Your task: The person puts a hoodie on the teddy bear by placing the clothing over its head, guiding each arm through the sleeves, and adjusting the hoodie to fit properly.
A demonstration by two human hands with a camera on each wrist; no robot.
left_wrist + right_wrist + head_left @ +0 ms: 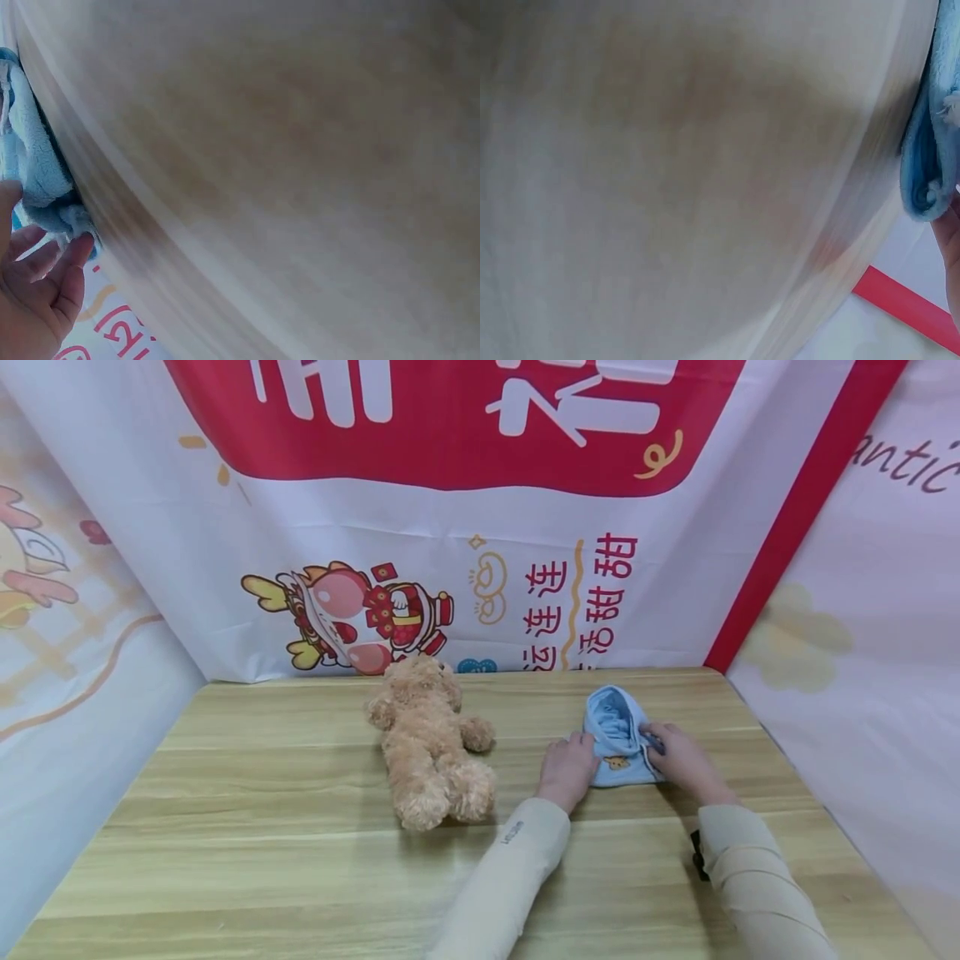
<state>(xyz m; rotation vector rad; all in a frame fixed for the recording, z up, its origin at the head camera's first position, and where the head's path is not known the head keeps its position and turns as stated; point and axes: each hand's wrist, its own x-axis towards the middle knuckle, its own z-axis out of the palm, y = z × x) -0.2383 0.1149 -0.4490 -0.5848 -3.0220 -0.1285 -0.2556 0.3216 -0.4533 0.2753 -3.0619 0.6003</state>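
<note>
A small light-blue hooded garment (618, 764), with a brown animal patch on its front, lies on the table with its hood toward the far side. My left hand (570, 768) pinches its left edge. At the right edge, my right hand (684, 762) grips the cloth between thumb and fingers. In the left wrist view the fluffy blue cloth (37, 154) meets the fingertips. The right wrist view catches a folded edge of the garment (930, 154), with only part of the hand beside it. A tan teddy bear (427, 735) lies on its own, left of both hands.
The wood-grain table (285, 852) stretches under everything. A printed white and red cloth backdrop (420, 518) hangs along the far edge, and pale printed panels (870, 635) stand at both sides.
</note>
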